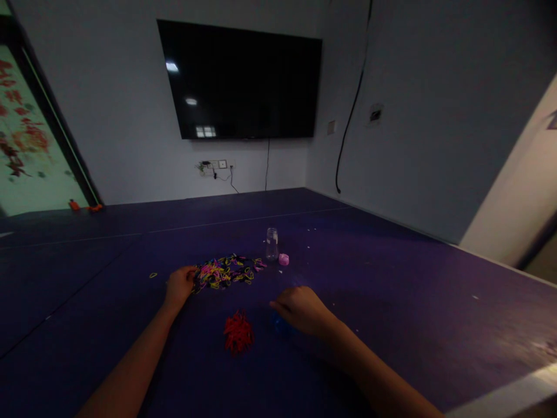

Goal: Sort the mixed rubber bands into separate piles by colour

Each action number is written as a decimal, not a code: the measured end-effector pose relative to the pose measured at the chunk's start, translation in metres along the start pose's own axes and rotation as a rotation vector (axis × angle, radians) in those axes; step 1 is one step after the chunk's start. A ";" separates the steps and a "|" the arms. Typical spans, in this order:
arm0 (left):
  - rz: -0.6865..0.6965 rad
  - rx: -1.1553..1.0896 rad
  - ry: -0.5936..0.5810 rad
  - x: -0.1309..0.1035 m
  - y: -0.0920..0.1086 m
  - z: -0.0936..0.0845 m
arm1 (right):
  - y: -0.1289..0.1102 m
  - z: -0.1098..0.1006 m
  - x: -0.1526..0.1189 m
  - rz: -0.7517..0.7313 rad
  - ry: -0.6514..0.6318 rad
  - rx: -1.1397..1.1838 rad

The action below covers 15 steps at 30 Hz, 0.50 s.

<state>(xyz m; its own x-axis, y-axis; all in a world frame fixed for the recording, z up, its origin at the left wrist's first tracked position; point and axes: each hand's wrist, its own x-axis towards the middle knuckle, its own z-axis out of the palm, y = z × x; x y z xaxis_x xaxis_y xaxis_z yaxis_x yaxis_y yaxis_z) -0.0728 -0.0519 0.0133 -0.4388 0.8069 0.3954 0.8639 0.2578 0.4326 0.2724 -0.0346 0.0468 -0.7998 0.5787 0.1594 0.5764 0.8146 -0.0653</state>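
A spread of small loops in yellow, pink, black and other colours lies on the purple floor; whether they are rubber bands or clips I cannot tell. At its left edge my left hand touches the loops with curled fingers, and what is in them is hidden. My right hand is closed in a pinch over a small blue heap, partly covering it; anything between its fingertips is too small to make out. Between my forearms lies a heap of similar red pieces.
Past the loops stands a clear bottle, uncapped, with a pink cap beside it. One yellow loop lies apart on the left. White scraps dot the floor. A television hangs on the far wall, and a black cable dangles at right.
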 end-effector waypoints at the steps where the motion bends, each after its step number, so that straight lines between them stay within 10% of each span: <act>1: 0.001 -0.003 0.000 0.000 -0.001 0.001 | 0.000 0.000 0.000 0.003 -0.003 0.000; 15: -0.046 -0.217 0.117 0.001 -0.013 0.004 | 0.000 -0.001 0.000 -0.015 0.001 0.004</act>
<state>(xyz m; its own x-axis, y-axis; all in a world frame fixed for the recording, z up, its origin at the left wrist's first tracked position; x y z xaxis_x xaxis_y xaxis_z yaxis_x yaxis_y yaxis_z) -0.0830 -0.0525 0.0048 -0.5129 0.7265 0.4574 0.7747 0.1620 0.6113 0.2726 -0.0353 0.0478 -0.8083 0.5663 0.1612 0.5635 0.8234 -0.0669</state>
